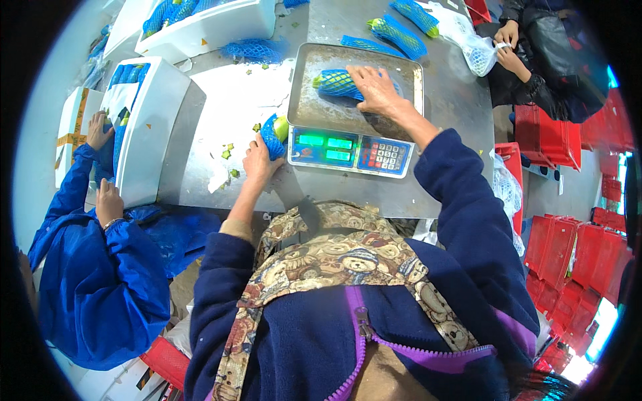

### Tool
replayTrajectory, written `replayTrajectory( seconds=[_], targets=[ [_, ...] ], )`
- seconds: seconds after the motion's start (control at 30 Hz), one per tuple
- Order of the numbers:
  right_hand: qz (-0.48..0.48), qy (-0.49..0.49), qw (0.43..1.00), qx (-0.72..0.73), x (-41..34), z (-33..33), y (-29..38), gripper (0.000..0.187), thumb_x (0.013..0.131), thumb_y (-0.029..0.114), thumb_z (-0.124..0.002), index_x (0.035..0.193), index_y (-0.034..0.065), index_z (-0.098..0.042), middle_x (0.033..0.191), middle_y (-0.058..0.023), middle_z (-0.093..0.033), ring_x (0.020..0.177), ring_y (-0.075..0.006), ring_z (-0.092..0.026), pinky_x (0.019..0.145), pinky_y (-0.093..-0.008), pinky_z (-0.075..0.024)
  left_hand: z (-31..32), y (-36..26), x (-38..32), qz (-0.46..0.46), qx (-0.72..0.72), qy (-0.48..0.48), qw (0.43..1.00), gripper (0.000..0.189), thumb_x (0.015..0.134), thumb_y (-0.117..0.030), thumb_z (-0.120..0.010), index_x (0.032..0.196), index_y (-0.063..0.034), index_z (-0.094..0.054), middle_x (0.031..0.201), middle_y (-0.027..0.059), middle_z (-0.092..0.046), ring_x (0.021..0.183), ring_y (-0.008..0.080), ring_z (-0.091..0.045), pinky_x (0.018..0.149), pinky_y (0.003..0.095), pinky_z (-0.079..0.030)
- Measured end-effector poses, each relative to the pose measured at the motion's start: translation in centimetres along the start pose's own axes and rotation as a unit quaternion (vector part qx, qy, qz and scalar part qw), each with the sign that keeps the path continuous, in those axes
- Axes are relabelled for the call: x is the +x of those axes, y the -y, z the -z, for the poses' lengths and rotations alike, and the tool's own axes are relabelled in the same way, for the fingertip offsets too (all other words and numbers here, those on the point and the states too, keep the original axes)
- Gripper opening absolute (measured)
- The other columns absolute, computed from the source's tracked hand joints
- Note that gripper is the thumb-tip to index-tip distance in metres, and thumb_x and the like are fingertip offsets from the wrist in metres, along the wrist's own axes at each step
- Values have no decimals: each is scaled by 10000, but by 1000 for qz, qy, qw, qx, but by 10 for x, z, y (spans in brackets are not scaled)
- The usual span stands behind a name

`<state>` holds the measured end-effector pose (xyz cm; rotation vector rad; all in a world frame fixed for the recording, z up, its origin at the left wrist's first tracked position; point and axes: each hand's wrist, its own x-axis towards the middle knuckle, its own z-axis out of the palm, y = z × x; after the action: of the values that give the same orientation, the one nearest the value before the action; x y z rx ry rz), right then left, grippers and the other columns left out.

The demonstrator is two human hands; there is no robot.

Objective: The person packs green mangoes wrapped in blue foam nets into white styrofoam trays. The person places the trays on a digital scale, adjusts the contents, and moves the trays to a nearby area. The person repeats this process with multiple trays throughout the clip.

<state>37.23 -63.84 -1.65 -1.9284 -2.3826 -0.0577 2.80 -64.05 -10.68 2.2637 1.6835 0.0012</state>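
Note:
My left hand (260, 159) grips a green vegetable in a blue foam net sleeve (273, 136), just left of the digital scale (349, 152). On the scale's metal pan (321, 118) lies a second netted green vegetable (338, 83), its stem end pointing left. My right hand (373, 90) rests over the right end of that one, fingers spread on it; part of it is hidden beneath the palm. Green digits glow on the scale's display. Small green trimmings (226, 152) lie on the white sheet (200, 120) left of my left hand.
More netted vegetables (398, 36) lie beyond the scale. White foam boxes (158, 115) stand at the left, where a co-worker's hands (98, 131) reach into one. Another person's hands (509, 50) handle a white net bag (481, 52) at upper right. Red crates (546, 135) stand at the right.

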Motion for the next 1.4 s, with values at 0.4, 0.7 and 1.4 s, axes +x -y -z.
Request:
replayTrajectory(
  seconds=[0.4, 0.7, 1.4],
  targets=[
    [-177, 184, 791, 557, -163, 65, 19, 854, 528, 250, -845, 1277, -32, -545, 1187, -152, -613, 1094, -228, -572, 991, -326, -416, 113, -17, -5, 17, -524, 92, 846, 505, 779, -241, -681, 1210, -11, -552, 967, 81, -642, 845, 167, -621, 757, 312, -510],
    [-354, 119, 655, 658, -235, 32, 88, 572, 628, 157, -765, 1145, -32, -610, 936, -62, -656, 843, -133, -592, 787, -282, -484, 56, -204, 117, -431, -16, 4, 902, 765, 670, -239, -772, 1345, -105, -438, 1180, 136, -545, 1132, 335, -507, 937, 441, -409],
    [-467, 80, 563, 677, -314, 16, 40, 446, 699, 137, -719, 1114, 6, -626, 906, -51, -657, 770, -127, -610, 711, -271, -495, 210, -96, 151, -274, -68, -191, 940, 351, 862, -267, -706, 1191, -170, -634, 1292, 144, -539, 1193, 322, -534, 912, 438, -508]
  ],
)
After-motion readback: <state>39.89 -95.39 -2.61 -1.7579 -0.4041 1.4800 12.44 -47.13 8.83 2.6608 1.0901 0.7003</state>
